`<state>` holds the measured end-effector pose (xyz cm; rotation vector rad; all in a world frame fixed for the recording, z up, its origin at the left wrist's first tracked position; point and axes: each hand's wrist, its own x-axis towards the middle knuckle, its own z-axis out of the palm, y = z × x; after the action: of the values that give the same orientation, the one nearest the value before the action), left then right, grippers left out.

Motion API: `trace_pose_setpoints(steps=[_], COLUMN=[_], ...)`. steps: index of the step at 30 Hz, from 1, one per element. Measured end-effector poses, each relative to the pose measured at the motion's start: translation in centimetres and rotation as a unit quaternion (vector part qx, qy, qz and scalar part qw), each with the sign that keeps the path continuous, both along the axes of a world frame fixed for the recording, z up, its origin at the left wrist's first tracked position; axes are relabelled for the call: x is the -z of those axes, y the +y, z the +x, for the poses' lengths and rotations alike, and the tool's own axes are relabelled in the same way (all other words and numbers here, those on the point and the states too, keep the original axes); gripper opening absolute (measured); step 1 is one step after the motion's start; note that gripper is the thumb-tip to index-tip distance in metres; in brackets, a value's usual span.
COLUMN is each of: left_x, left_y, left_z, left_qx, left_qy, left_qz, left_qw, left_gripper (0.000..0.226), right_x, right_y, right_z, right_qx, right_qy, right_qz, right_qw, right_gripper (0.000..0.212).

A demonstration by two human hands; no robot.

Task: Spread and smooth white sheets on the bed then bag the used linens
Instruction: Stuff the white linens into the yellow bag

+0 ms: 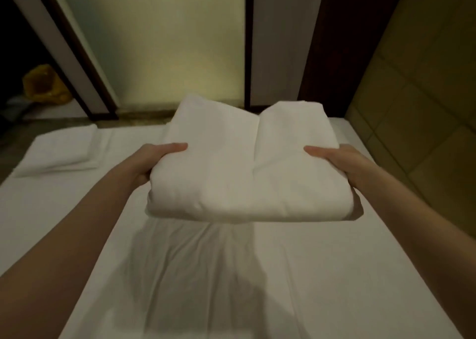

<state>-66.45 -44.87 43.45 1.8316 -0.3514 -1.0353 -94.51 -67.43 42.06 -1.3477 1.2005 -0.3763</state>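
While thumbs lie on top, the left hand [152, 162] and right hand [340, 163] each grip the folded white sheet [244, 166] above the bed [334, 274].

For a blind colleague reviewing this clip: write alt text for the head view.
Both hands, left and right, hold a folded white sheet by its sides above a bed covered in wrinkled white fabric. A smaller folded white linen lies at the bed's far left, and a yellow bag sits in the dark doorway beyond.
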Motion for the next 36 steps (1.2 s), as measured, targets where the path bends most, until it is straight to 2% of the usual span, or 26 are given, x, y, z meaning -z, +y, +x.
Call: trace_pose_setpoints(steps=[3,4,8,10,11,13,17,21,23,26,32,36], left_x=[-4.3,-5.6,-9.0,-9.2,-9.2,-9.0,-8.9,-8.2,-7.6,-7.0,-6.6,-6.8], left_y=[2.2,2.9,5.5,6.4,6.8,7.4,8.2,8.7,9.1,10.2,15.6,20.6], left_z=[0.5,0.6,0.0,0.1,0.0,-0.5,-1.2,-2.7,-3.7,-5.1,-6.2,-6.4], left_qx=[0.02,0.026,0.047,0.047,0.043,0.037,0.011,-0.036,-0.068,-0.119,-0.203,-0.275], left_qy=[-0.012,-0.014,-0.029,-0.034,-0.039,-0.039,-0.025,-0.026,-0.027,-0.024,-0.021,-0.019], left_qz=[-0.034,-0.045,-0.081,-0.095,-0.095,-0.091,-0.095,-0.11,-0.112,-0.111,-0.09,-0.085], left_qw=[0.999,0.999,0.995,0.994,0.994,0.994,0.995,0.993,0.991,0.986,0.975,0.958], left_gripper=[0.098,0.093,0.039,0.017,0.013,0.015,0.039,0.046,0.05,0.044,0.086,0.066], right_x=[-4.5,-5.7,-8.4,-9.2,-9.4,-9.8,-10.6,-11.3,-11.7,-12.0,-11.4,-11.2], right_y=[2.0,2.5,5.0,6.1,6.7,7.5,7.7,6.4,5.7,4.9,6.3,9.8], right_z=[-0.3,-0.4,-1.1,-1.2,-1.4,-1.8,-2.4,-2.8,-2.7,-2.1,1.9,6.1], right_qx=[0.003,0.003,0.005,0.002,0.001,-0.002,-0.02,-0.053,-0.079,-0.121,-0.209,-0.257], right_qy=[-0.001,-0.002,0.004,-0.003,-0.01,-0.02,-0.017,-0.017,-0.02,-0.023,-0.022,-0.036], right_qz=[-0.027,-0.032,-0.053,-0.053,-0.051,-0.048,-0.055,-0.072,-0.08,-0.083,-0.073,-0.065], right_qw=[1.0,0.999,0.999,0.999,0.999,0.999,0.998,0.996,0.993,0.989,0.975,0.964], right_gripper=[0.049,0.049,0.063,0.06,0.056,0.052,0.05,0.054,0.047,0.039,0.038,0.037])
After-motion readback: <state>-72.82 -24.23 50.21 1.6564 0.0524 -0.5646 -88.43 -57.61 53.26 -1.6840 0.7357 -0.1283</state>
